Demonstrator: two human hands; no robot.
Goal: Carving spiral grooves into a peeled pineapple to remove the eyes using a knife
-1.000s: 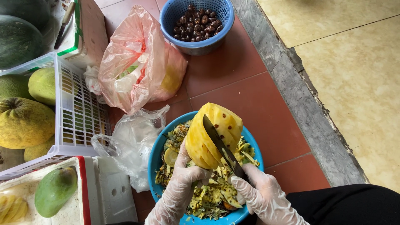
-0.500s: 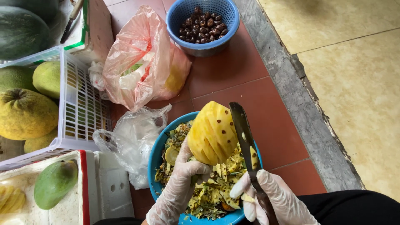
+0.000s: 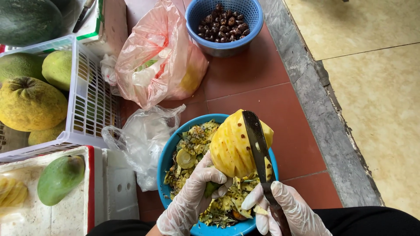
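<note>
Right grip: the gloved right hand point(image 3: 291, 209), low and right of centre, is closed around the handle of a knife point(image 3: 258, 148), blade flat against the fruit.
Left grip: the gloved left hand point(image 3: 192, 201) clasps the base of the peeled pineapple point(image 3: 232, 146).
Pineapple: held tilted over the blue basin point(image 3: 164, 161), lower centre.
Progress: skin is off; dark eyes dot the flesh; trimmings fill the basin.
Change: half a second ago the blade stood clear, right of the fruit; now it lies on it.
</note>
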